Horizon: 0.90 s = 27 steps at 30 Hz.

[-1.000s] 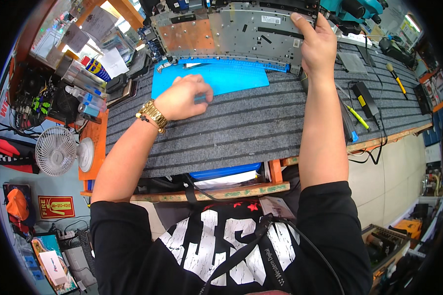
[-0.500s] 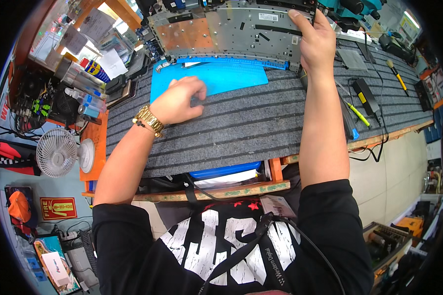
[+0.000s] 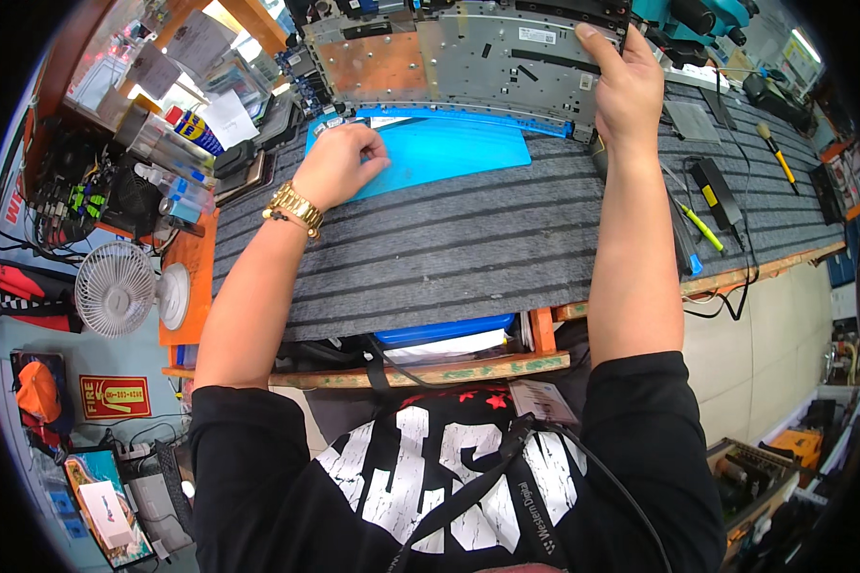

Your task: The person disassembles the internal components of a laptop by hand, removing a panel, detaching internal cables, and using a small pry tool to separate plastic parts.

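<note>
A laptop chassis [image 3: 468,67] stands tilted up at the far side of the bench, showing its metal underside with a copper-coloured patch and a blue strip along the lower edge. Gripping its right edge is my right hand [image 3: 629,100], thumb on the facing side and the other fingers behind. My left hand [image 3: 339,164] is over the left part of a blue mat [image 3: 449,158], just below the chassis's lower left corner. Its fingers are loosely curled with the thumb apart, and nothing shows between them; some fingertips are hidden.
A grey striped mat [image 3: 449,244] covers the bench. To the right lie a black adapter [image 3: 717,191], a yellow-green pen-like tool [image 3: 702,227] and a brush [image 3: 777,158]. On the left stand a spray can [image 3: 196,132], bottles [image 3: 182,196] and a white fan [image 3: 117,288].
My left hand has moved slightly up, closer to the chassis's lower left corner. My right hand keeps its hold on the chassis. The whole view has shifted slightly.
</note>
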Each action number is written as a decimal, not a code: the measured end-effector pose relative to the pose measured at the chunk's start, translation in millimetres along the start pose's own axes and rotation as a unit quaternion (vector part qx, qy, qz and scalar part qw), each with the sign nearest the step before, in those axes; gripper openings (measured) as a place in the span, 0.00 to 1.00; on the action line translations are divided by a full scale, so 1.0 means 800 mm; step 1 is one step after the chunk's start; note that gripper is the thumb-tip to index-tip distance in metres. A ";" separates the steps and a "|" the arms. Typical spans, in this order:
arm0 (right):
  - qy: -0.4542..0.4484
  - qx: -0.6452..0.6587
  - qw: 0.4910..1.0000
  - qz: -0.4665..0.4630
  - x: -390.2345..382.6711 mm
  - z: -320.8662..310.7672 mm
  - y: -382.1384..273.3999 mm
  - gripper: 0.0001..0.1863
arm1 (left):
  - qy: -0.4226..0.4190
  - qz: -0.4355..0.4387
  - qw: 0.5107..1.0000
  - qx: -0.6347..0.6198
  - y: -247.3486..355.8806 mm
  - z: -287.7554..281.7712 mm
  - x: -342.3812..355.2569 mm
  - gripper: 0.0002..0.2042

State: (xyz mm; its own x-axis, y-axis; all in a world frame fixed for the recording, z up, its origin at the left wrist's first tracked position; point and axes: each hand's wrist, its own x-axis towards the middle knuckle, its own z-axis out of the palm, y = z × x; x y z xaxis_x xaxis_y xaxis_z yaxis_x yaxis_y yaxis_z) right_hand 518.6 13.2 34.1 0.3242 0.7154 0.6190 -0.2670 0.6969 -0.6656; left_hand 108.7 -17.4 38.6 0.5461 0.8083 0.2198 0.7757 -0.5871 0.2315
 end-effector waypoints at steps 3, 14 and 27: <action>-0.001 -0.008 1.000 -0.001 0.000 0.001 -0.003 0.13 | 0.019 0.006 1.000 0.008 -0.005 0.002 0.001 0.09; 0.008 0.014 1.000 0.010 -0.002 0.007 -0.009 0.14 | 0.087 -0.059 0.994 -0.020 0.005 -0.031 -0.024 0.10; 0.012 0.008 1.000 0.000 -0.006 0.020 -0.027 0.14 | -0.027 -0.066 0.997 0.000 0.073 -0.023 -0.199 0.24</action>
State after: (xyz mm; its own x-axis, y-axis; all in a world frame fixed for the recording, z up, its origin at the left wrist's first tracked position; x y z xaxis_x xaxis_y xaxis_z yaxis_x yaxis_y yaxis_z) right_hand 508.3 -4.8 52.2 0.3450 0.7147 0.6084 -0.2824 0.6972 -0.6589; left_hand 61.0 -180.9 34.4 0.4553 0.8799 0.1361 0.8419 -0.4752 0.2559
